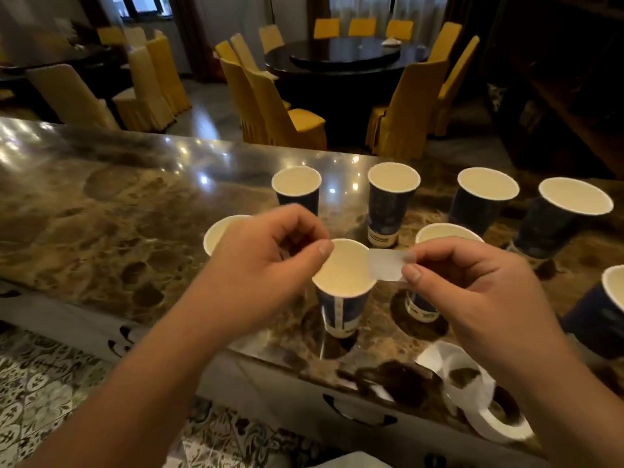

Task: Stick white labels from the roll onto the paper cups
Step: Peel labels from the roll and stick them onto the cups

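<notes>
Several dark blue paper cups with white insides stand on the marble counter point(118, 211). The nearest cup point(342, 285) is in the middle, just below my hands. My right hand point(472, 292) pinches a white label point(388, 265) between thumb and forefinger, held over that cup's right rim. My left hand point(263, 261) hovers over the cup's left rim with its fingers curled; whether it touches the label is unclear. The white label roll point(486, 403) lies on the counter at the lower right, with a loose strip curling off it, partly hidden by my right forearm.
Other cups stand behind: one at the back middle point(391, 204), one at the back left point(297, 190), one far right point(567, 214). Yellow-covered chairs point(283, 119) and a dark round table point(344, 59) fill the room beyond. The counter's near edge runs under my forearms.
</notes>
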### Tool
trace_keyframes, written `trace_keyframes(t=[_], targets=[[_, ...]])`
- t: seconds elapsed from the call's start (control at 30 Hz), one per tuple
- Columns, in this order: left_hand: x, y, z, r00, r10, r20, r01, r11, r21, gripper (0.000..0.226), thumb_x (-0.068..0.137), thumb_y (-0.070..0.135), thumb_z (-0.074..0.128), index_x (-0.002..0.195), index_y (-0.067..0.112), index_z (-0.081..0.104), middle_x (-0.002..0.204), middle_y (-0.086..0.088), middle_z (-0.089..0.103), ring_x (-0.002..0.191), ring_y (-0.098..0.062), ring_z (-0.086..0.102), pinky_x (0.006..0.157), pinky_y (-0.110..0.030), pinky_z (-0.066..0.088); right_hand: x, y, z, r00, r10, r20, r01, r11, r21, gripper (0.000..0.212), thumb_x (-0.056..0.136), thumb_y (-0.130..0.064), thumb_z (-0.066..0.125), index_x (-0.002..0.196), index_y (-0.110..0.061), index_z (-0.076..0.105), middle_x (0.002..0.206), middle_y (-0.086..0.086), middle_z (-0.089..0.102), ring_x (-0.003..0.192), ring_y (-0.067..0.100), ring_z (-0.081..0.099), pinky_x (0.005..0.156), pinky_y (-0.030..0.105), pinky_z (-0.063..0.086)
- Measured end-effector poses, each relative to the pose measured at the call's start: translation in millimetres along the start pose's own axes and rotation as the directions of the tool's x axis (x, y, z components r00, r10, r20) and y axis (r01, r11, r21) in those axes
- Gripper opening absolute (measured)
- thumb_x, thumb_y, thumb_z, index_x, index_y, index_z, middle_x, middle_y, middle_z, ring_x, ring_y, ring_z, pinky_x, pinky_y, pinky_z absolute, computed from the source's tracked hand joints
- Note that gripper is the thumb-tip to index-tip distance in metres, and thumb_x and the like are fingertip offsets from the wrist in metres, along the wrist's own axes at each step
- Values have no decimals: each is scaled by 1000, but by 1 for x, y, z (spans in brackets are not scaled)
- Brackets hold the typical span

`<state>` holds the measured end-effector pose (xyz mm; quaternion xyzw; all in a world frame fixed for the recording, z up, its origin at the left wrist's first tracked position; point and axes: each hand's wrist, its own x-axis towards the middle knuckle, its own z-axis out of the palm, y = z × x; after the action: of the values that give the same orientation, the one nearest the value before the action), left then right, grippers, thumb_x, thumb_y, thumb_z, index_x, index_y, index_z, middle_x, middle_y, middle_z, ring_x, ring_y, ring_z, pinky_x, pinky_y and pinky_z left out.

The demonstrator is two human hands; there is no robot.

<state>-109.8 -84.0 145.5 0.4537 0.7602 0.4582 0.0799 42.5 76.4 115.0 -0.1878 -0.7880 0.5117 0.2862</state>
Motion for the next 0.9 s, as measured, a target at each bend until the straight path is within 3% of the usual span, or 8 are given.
trace_keyframes(t=[0.13, 0.27, 0.4, 0.57, 0.67, 0.73, 0.8, 0.9], targets=[[57, -40, -49, 994, 103, 22, -105, 963, 250, 9, 89, 24, 63, 95, 31, 64, 82, 17, 64, 77, 3, 60, 64, -7, 45, 19, -14, 34, 1000, -7, 20, 9, 998, -68, 21, 83, -17, 68, 85, -37, 71, 84, -24, 70, 82, 0, 66, 63, 11, 52], [124, -90, -67, 963, 166, 213, -254, 824, 507, 23, 91, 26, 61, 114, 25, 65, 103, 4, 68, 87, -6, 59, 73, -12, 43, 32, -25, 63, 1000, 1, -16, -3, 992, -128, 25, 84, -19, 67, 84, -44, 68, 86, -31, 69, 88, -5, 64, 61, 11, 52], [166, -134, -61, 879, 195, 434, -439, 686, 580, 31, 89, 32, 64, 119, 24, 65, 116, -1, 67, 97, -15, 60, 80, -26, 47, 43, -34, 92, 996, 34, -86, -49, 982, -181, 25, 84, -23, 68, 83, -48, 65, 89, -39, 64, 91, -12, 59, 67, 13, 46], [188, -173, -48, 782, 240, 575, -604, 520, 604, 33, 89, 30, 65, 121, 25, 65, 132, 2, 60, 122, -22, 49, 99, -43, 44, 56, -39, 121, 983, 68, -169, -105, 968, -226, 23, 83, -25, 69, 86, -48, 64, 93, -41, 62, 93, -16, 57, 67, 10, 44], [197, -183, -52, 805, 312, 504, -581, 584, 566, 25, 91, 26, 61, 115, 19, 66, 121, -4, 64, 113, -24, 55, 94, -43, 47, 61, -42, 133, 974, 59, -219, -115, 961, -253, 25, 84, -23, 69, 86, -47, 63, 91, -43, 60, 90, -20, 55, 56, 2, 44], [204, -181, -62, 856, 364, 367, -506, 737, 449, 11, 93, 23, 58, 99, 16, 64, 99, -6, 64, 96, -24, 60, 79, -36, 47, 64, -44, 137, 966, 45, -255, -111, 961, -253, 29, 84, -20, 68, 86, -47, 62, 88, -44, 60, 88, -22, 55, 58, -6, 39], [210, -171, -80, 881, 392, 265, -457, 850, 262, 11, 94, 20, 56, 85, 22, 51, 78, 3, 53, 76, -13, 57, 67, -25, 38, 69, -48, 140, 962, 17, -271, -92, 960, -266, 30, 83, -18, 68, 85, -47, 62, 89, -42, 62, 88, -20, 57, 60, -6, 39], [207, -144, -114, 881, 443, 169, -460, 884, 81, 17, 91, 24, 55, 78, 30, 46, 71, 14, 47, 64, 5, 47, 61, -15, 36, 83, -66, 142, 962, -75, -262, -3, 958, -287, 26, 81, -20, 67, 85, -46, 63, 91, -32, 67, 89, -8, 63, 64, 1, 46]])
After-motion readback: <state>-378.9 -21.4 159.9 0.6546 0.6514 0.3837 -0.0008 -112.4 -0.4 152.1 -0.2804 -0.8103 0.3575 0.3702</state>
